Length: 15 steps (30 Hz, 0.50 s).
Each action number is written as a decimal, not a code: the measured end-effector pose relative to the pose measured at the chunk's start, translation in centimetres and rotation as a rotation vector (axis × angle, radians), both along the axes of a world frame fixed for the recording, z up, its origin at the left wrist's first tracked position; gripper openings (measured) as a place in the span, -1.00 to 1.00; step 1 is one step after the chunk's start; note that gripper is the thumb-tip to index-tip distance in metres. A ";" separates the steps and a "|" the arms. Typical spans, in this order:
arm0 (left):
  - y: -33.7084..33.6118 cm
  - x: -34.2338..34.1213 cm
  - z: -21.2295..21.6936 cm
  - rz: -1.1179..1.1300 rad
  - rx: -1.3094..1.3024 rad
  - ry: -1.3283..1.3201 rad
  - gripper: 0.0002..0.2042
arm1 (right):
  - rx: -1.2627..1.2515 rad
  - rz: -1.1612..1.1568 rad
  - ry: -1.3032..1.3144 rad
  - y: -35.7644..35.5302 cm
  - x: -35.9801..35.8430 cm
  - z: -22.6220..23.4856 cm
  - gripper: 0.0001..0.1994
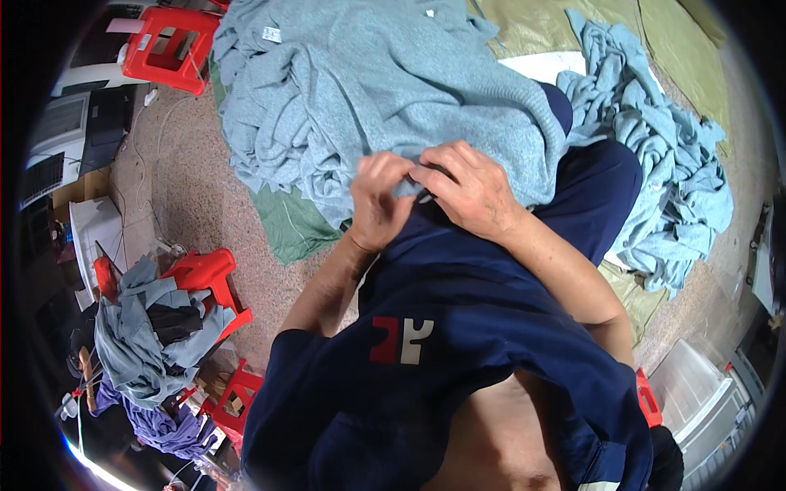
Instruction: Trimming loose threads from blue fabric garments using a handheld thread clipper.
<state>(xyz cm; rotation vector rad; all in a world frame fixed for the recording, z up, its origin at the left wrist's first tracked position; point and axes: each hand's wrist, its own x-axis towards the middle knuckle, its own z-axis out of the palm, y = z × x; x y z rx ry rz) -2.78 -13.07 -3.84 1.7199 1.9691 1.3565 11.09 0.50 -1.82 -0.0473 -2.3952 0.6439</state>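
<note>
A large heap of pale blue-grey knit garments (pixel 368 74) spreads over my lap and the ground in front of me. At its near edge, my left hand (pixel 380 200) is closed, its fingertips pinching the knit and slightly blurred. Close beside it, my right hand (pixel 473 190) has its fingers bent and pressed together on the same edge, fingertips almost meeting the left ones. A small pale bit (pixel 424 198) shows under the right fingers, too small to name. The pinched part of the knit is mostly hidden by my fingers.
More blue-grey knits (pixel 655 155) lie on the right beside my knee. A red plastic stool (pixel 173 49) stands far left. Another red stool (pixel 217 286) at left is beside piled grey-blue cloth (pixel 139 344). Green sheeting (pixel 291 225) shows under the heap; a clear plastic bin (pixel 684 385) stands lower right.
</note>
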 end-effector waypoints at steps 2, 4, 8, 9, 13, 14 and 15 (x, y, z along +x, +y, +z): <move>0.0 1.1 -0.2 0.010 -0.033 -0.173 -0.70 | -0.035 0.010 -0.008 -0.1 -0.1 0.4 -0.64; 0.4 2.4 -0.4 0.044 -0.110 -0.187 -0.72 | -0.068 0.021 -0.129 0.5 1.2 0.0 -0.70; 0.3 2.3 -0.4 -0.009 -0.097 -0.082 -0.73 | -0.151 -0.391 -0.023 2.9 7.1 7.8 -0.68; 0.1 1.6 -0.6 0.026 -0.086 0.007 -0.73 | -0.242 -0.459 0.223 4.6 9.8 8.2 -0.74; 1.2 -2.8 -2.6 0.232 -0.097 0.327 -0.76 | 0.422 -1.106 0.368 8.1 23.1 18.5 -0.76; 2.1 -3.6 -2.7 0.311 0.053 0.369 -0.76 | 0.965 -1.263 -0.006 6.2 24.7 20.6 -0.69; 1.8 -4.8 -2.1 0.372 0.088 0.410 -0.74 | 0.262 -0.931 0.482 7.8 33.7 21.1 -0.59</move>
